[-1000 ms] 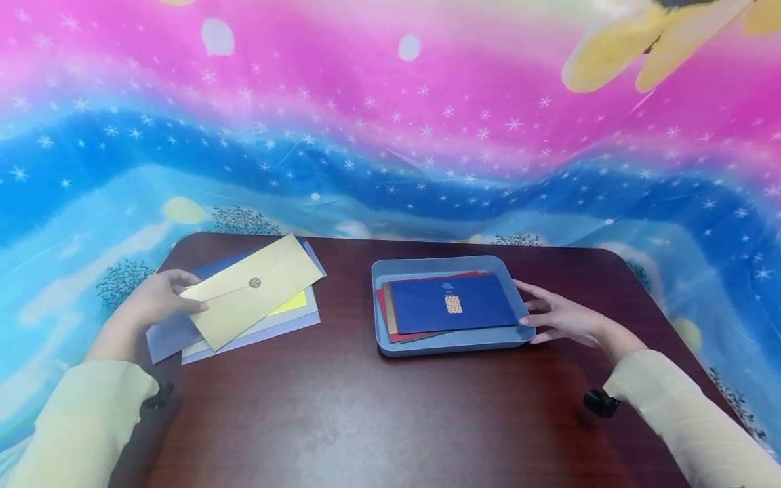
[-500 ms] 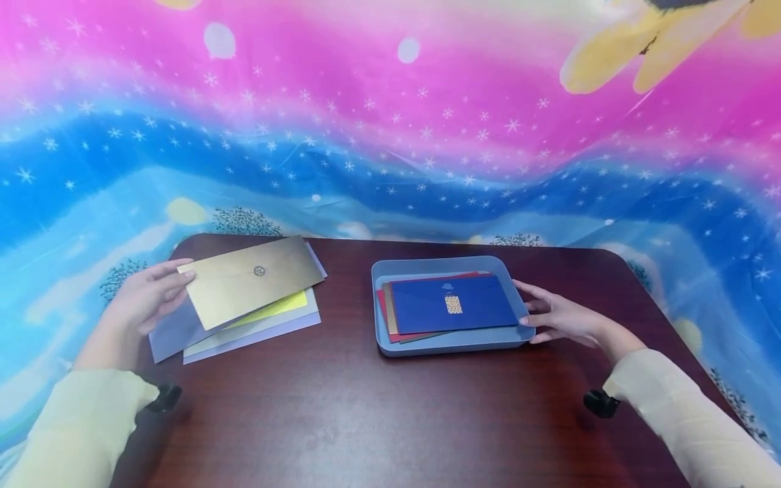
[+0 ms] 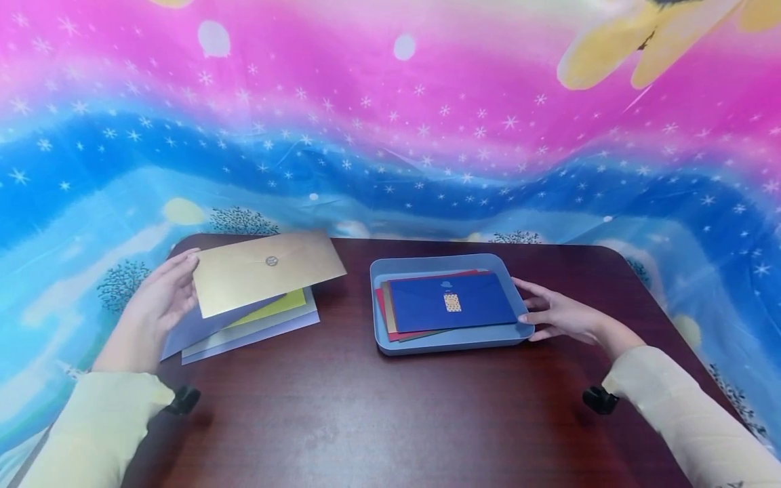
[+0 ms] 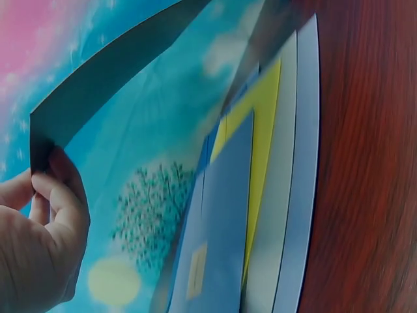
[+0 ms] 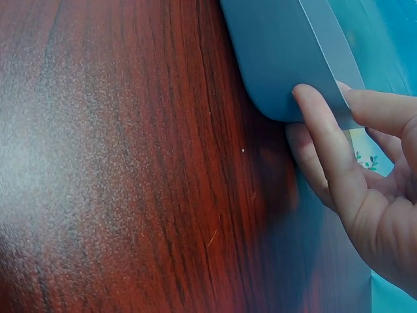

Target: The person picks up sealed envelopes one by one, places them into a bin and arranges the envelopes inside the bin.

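Note:
My left hand (image 3: 160, 290) pinches a gold envelope (image 3: 262, 278) with a round seal by its left end, thumb and fingers at the edge. The envelope is raised above a pile of envelopes: a blue one (image 4: 225, 215) with a small label, a yellow one (image 4: 266, 124), a pale grey-green one (image 4: 277, 208) and a lavender one (image 4: 304, 163). Toward the right stands a blue-grey tray (image 3: 451, 346), which my right hand (image 3: 564, 317) holds at its right front corner. A navy envelope (image 3: 421, 305) with a patterned label tops the stack inside.
Beneath everything is a dark red-brown wooden table (image 3: 366, 413). A printed pink and blue cloth (image 3: 366, 135) hangs behind its back edge. Red and tan envelope edges (image 3: 387, 315) peek out under the navy envelope.
My left hand has lifted the gold envelope off the pile and moved slightly right with it, turning it more level. The right hand and the tray have stayed in place.

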Motion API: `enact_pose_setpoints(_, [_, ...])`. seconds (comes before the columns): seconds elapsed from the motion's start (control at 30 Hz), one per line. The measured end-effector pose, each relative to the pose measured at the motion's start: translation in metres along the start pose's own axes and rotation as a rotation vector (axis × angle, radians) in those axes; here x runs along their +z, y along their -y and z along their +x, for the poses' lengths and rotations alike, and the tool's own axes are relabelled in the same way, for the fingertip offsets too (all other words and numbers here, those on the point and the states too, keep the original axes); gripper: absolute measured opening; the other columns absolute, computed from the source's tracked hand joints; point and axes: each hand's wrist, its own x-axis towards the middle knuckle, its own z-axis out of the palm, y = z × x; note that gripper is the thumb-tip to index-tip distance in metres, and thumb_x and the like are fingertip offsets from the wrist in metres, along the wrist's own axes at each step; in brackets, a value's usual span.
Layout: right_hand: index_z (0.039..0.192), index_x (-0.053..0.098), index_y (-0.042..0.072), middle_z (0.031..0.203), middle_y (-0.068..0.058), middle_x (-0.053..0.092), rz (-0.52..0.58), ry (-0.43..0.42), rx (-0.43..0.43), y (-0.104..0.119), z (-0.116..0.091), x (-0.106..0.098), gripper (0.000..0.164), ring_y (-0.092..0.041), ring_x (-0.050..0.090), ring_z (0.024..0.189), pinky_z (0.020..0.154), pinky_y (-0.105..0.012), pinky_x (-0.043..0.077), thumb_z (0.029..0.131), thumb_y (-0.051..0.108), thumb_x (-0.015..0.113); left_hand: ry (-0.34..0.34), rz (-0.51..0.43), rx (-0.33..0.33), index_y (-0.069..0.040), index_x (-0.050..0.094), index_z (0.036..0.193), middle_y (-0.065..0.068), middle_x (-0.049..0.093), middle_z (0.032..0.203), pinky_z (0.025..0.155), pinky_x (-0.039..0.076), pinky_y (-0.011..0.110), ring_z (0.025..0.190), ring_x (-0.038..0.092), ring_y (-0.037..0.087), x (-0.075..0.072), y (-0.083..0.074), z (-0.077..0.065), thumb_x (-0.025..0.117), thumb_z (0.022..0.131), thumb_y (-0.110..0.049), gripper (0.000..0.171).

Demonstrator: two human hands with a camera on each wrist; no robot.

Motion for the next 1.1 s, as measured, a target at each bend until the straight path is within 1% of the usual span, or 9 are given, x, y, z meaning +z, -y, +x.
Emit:
enact_pose_setpoints(0.07, [0.166,-0.001,0.019,0.152,-0.039,0.030,0.000,0.000,-0.001,0.000,0.000,0.000,0.093,-0.034,0.065,0.113,0.088,-0.047,0.059,0.101,0.009,0.065,0.003,-0.013,0.004,-0.023,0.072,0.109,-0.006,0.063,0.097,0.061,0.050,0.020,0.078,0.059,0.008,0.008,0.002,0.001,0.058,0.106,-0.016,0.015])
enact_pose_setpoints(0.2, [0.166,-0.001,0.019,0.153,-0.039,0.027,0.000,0.000,-0.003,-0.001,-0.001,-0.001,0.092,-0.035,0.064,0.114,0.088,-0.047,0.059,0.102,0.009,0.065,0.023,-0.073,0.001,-0.021,0.071,0.108,-0.003,0.065,0.092,0.061,0.054,0.023,0.077,0.062,0.011,0.025,0.008,0.003,0.059,0.105,-0.013,0.014])
enact_pose_setpoints(0.3, [0.166,-0.001,0.019,0.153,-0.040,0.026,-0.001,0.001,-0.004,-0.002,-0.001,0.000,0.093,-0.035,0.064,0.114,0.088,-0.047,0.059,0.102,0.009,0.065,0.047,-0.107,-0.019,-0.020,0.072,0.107,-0.002,0.066,0.092,0.062,0.057,0.025,0.076,0.064,0.013,0.039,0.012,0.004,0.058,0.105,-0.012,0.016])
enact_pose_setpoints(0.4, [0.166,-0.001,0.019,0.153,-0.040,0.026,-0.002,-0.001,-0.005,-0.002,-0.001,0.000,0.092,-0.035,0.064,0.114,0.087,-0.046,0.059,0.102,0.009,0.065,0.066,-0.113,-0.041,-0.020,0.073,0.105,-0.002,0.067,0.093,0.064,0.058,0.026,0.077,0.066,0.014,0.054,0.017,0.005,0.055,0.106,-0.011,0.019])
enact_pose_setpoints(0.6, [0.166,0.000,0.020,0.153,-0.039,0.027,-0.006,-0.006,-0.004,-0.001,-0.001,0.000,0.092,-0.035,0.064,0.114,0.087,-0.046,0.059,0.102,0.010,0.065,0.080,-0.080,-0.090,-0.020,0.071,0.106,-0.003,0.066,0.094,0.064,0.058,0.024,0.079,0.066,0.012,0.083,0.031,0.007,0.055,0.107,-0.013,0.018])
enact_pose_setpoints(0.73, [0.166,0.001,0.020,0.153,-0.039,0.028,-0.007,-0.012,-0.002,0.000,-0.001,0.000,0.092,-0.034,0.064,0.113,0.086,-0.046,0.059,0.101,0.010,0.066,0.092,-0.034,-0.125,-0.021,0.071,0.105,-0.003,0.066,0.094,0.064,0.056,0.022,0.078,0.064,0.011,0.100,0.042,0.007,0.053,0.108,-0.015,0.019])
enact_pose_setpoints(0.9, [0.166,0.001,0.020,0.152,-0.039,0.029,-0.009,-0.012,-0.003,0.000,-0.001,0.000,0.092,-0.034,0.065,0.112,0.087,-0.046,0.059,0.102,0.010,0.065,0.130,0.020,-0.151,-0.023,0.072,0.102,-0.003,0.068,0.094,0.063,0.054,0.019,0.076,0.064,0.010,0.120,0.056,0.009,0.049,0.109,-0.014,0.025])
enact_pose_setpoints(0.97, [0.166,0.001,0.020,0.151,-0.039,0.030,-0.009,-0.012,-0.003,0.000,-0.001,0.000,0.091,-0.034,0.065,0.111,0.087,-0.046,0.059,0.102,0.009,0.065,0.147,0.027,-0.164,-0.023,0.072,0.102,-0.003,0.068,0.094,0.062,0.052,0.018,0.075,0.063,0.010,0.127,0.062,0.011,0.048,0.110,-0.013,0.027])
enact_pose_setpoints(1.1, [0.166,0.001,0.020,0.150,-0.038,0.032,-0.010,-0.023,0.006,0.000,-0.001,0.001,0.091,-0.034,0.065,0.111,0.086,-0.046,0.059,0.102,0.009,0.065,0.162,0.034,-0.194,-0.024,0.072,0.101,-0.003,0.066,0.091,0.063,0.050,0.015,0.075,0.061,0.008,0.141,0.074,0.016,0.048,0.110,-0.010,0.029])
